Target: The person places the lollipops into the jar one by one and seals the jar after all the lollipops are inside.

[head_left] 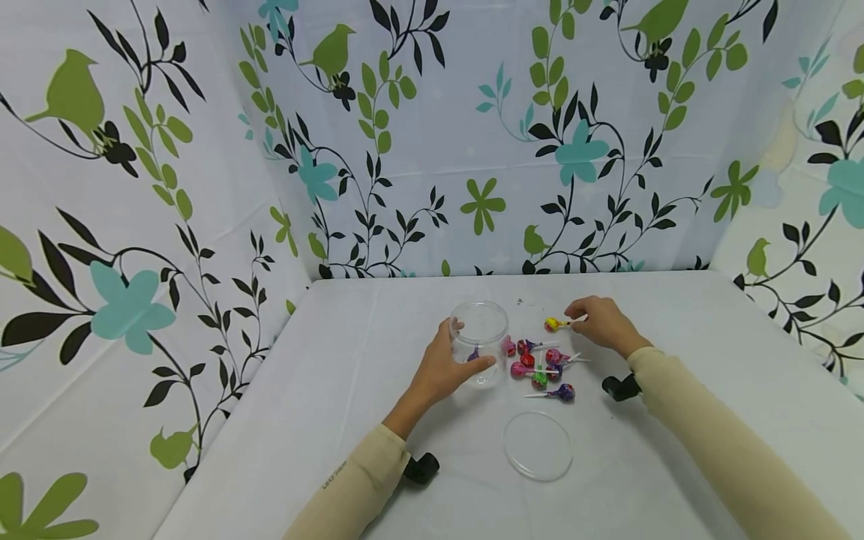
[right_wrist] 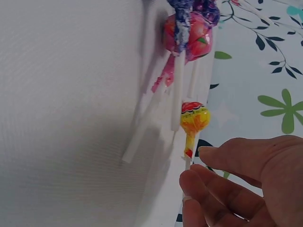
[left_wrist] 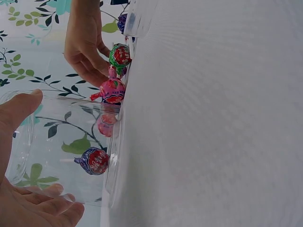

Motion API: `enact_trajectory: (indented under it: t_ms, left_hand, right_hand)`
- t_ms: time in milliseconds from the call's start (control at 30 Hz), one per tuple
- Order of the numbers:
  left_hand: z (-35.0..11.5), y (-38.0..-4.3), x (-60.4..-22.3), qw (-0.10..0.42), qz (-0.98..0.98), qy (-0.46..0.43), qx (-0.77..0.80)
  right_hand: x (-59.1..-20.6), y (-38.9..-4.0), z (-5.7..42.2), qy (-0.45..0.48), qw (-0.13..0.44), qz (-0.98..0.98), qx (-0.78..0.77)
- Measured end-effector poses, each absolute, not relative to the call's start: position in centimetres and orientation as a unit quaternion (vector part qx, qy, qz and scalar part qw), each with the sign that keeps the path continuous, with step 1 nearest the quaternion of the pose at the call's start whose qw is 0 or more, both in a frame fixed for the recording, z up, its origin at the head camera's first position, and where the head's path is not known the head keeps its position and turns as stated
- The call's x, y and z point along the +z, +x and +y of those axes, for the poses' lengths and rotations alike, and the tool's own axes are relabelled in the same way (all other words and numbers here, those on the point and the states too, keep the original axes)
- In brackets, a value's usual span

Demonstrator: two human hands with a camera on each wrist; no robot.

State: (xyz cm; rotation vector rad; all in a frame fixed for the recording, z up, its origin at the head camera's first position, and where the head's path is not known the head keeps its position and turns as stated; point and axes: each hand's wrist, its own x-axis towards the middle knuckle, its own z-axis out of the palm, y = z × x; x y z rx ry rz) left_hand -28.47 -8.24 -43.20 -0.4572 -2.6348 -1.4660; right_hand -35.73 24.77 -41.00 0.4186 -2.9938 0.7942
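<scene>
My left hand point(head_left: 442, 367) grips a clear plastic jar point(head_left: 481, 319), its thumb and fingers round the wall; the jar stands upright with its mouth up. Inside, near the bottom, lies a purple-wrapped lollipop point(left_wrist: 94, 161). At the far right of the candy pile, my right hand point(head_left: 603, 324) pinches the stick of a yellow-and-red lollipop point(right_wrist: 195, 118) between thumb and fingertips. Between the two hands several lollipops lie in a loose heap, among them a green one point(left_wrist: 120, 55), a pink one point(head_left: 518, 370) and a purple one point(head_left: 565, 392).
A round clear lid point(head_left: 538, 446) lies flat on the white-covered table point(head_left: 378, 315), nearer the front than the candies. Black wrist cameras point(head_left: 421, 469) sit under both sleeves. A patterned curtain point(head_left: 486, 150) hangs behind the table and along its sides.
</scene>
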Motion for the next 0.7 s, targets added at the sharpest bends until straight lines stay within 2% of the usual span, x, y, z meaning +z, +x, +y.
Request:
enact_trajectory:
  t_ms: [700]
  left_hand:
    - [-8.24, -28.47, -43.16, 0.048, -0.862, -0.155, -0.481]
  right_hand:
    - [-41.29, -35.65, 24.65, 0.129, 0.003, -0.963, 0.238]
